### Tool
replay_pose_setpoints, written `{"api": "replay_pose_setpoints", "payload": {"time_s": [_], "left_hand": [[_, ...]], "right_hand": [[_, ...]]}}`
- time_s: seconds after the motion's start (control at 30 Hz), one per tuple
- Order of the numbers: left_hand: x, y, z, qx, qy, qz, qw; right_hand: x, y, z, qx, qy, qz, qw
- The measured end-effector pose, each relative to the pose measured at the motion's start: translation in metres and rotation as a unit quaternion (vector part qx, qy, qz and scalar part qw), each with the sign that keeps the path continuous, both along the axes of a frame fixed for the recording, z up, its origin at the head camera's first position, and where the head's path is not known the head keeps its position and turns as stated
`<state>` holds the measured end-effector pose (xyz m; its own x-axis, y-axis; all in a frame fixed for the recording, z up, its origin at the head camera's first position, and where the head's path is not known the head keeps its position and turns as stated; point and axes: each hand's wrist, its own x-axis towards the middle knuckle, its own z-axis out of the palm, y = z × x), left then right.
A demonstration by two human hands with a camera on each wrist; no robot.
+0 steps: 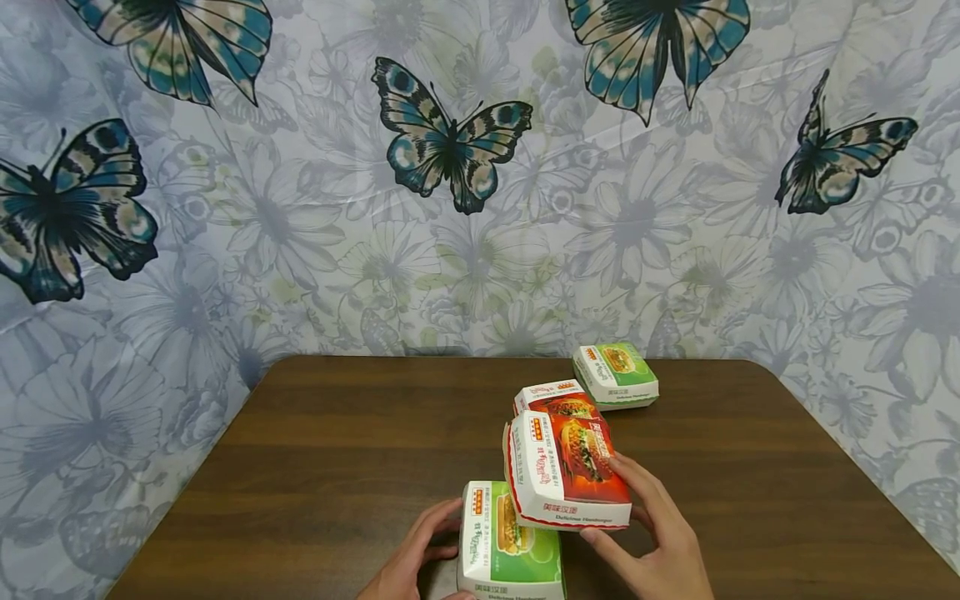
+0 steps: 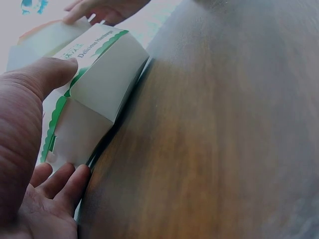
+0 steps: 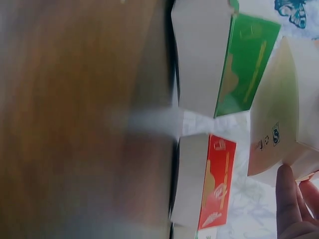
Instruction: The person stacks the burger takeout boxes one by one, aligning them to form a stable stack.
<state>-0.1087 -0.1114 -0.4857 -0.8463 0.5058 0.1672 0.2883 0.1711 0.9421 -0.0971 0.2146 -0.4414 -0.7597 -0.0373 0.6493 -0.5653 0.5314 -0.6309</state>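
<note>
My left hand (image 1: 412, 554) grips a green-and-white hamburger box (image 1: 525, 562) at the table's near edge. In the left wrist view its thumb (image 2: 62, 72) lies on the lid side and its other fingers touch the lower side. My right hand (image 1: 660, 533) holds a red-and-white hamburger box (image 1: 581, 458) by its right side, with the thumb at the front corner. The right wrist view shows this box (image 3: 284, 109) raised off the table, its underside visible. In the head view it overlaps the green box and partly hides a second red hamburger box (image 1: 551, 392) behind.
A second green hamburger box (image 1: 618, 375) lies at the back right of the brown wooden table (image 1: 337, 442), near its far edge. Behind the table hangs a pale floral cloth (image 1: 480, 275) printed with blue butterflies.
</note>
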Motion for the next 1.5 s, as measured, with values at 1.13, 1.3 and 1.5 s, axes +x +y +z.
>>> {"api": "replay_pose_setpoints", "payload": {"time_s": [1.13,1.3,1.5], "left_hand": [[-0.002,-0.001,0.002,-0.003,-0.023,-0.007,0.9997],[-0.001,-0.002,0.004,-0.005,-0.042,-0.004,0.9991],[-0.002,-0.002,0.0,0.005,-0.01,-0.011,0.9999]], "right_hand": [[0.014,-0.032,-0.003,0.039,0.057,0.04,0.997],[0.017,-0.036,-0.002,0.048,0.049,0.038,0.997],[0.022,-0.039,0.0,0.087,0.017,0.011,0.996]]}}
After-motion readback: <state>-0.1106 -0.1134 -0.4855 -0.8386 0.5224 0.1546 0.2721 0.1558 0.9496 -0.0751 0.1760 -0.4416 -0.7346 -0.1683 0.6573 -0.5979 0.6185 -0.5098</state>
